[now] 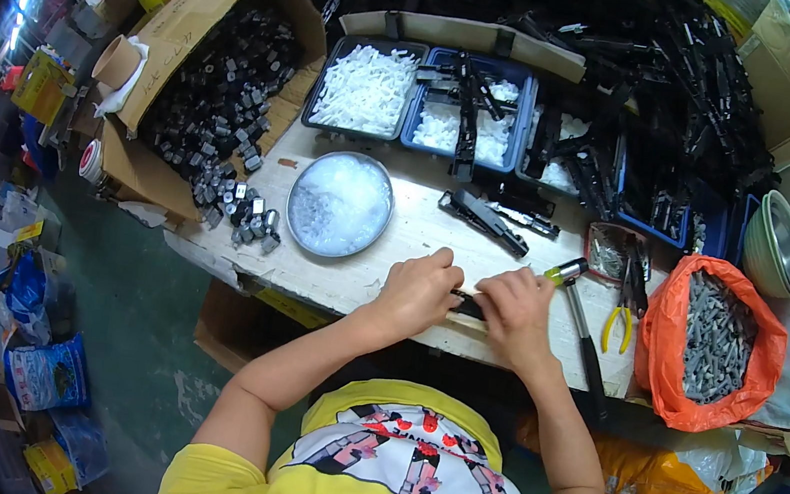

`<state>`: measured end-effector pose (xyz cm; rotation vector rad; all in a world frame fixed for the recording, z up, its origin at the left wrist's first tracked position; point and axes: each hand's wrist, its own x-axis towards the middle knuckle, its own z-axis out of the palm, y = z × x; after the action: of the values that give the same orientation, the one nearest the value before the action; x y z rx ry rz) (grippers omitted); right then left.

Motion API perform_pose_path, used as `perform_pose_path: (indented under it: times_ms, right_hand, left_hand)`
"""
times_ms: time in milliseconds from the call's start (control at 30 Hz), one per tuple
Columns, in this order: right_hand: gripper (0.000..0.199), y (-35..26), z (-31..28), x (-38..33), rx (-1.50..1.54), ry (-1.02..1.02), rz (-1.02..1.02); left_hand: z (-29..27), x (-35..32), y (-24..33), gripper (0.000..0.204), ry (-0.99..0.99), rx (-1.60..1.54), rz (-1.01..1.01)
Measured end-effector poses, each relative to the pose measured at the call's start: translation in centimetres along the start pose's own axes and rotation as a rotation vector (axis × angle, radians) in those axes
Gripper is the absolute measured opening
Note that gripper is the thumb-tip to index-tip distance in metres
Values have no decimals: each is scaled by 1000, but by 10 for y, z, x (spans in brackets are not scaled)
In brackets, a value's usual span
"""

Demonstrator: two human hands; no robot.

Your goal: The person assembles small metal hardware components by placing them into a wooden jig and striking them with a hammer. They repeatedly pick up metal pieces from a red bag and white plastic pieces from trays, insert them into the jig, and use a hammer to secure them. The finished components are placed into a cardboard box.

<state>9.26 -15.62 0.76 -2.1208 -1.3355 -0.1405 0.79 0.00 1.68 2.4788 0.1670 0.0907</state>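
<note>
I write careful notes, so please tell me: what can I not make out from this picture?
In the head view:
Small black part between the bare left hand and bare right hand: fingers hide most of it.
Translucent pieces in the round grey metal tray: too small to tell apart.
Depth of grey pieces in the orange plastic bag: the bag's wall hides it.

Free: tabletop (412,211) strip ahead of left hand (416,290), between round tray (333,255) and black assemblies (481,221) | right hand (517,310), right side: hammer (589,340) just beside, then pliers (623,305), orange bag (662,335) | left hand, front-left: round tray | far side: row of bins (529,114) across
</note>
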Motion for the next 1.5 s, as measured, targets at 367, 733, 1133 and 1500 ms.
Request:
perform_pose_path:
  times_ms: [367, 733, 1133, 1500]
  right_hand:
    - [10, 99, -63, 0, -653, -2, 411]
    - [11, 120, -58, 13, -573, -143, 464]
    - [4, 134, -60, -9, -466, 155, 449]
    - [4, 120, -61, -6, -371, 242, 452]
  left_hand:
    - [3, 164, 53, 6, 138, 281, 295]
    - [22, 222, 54, 14, -106, 434, 140]
    - [0, 218, 39, 14, 0, 16, 228]
    - [-8, 205, 29, 5, 38, -488, 88]
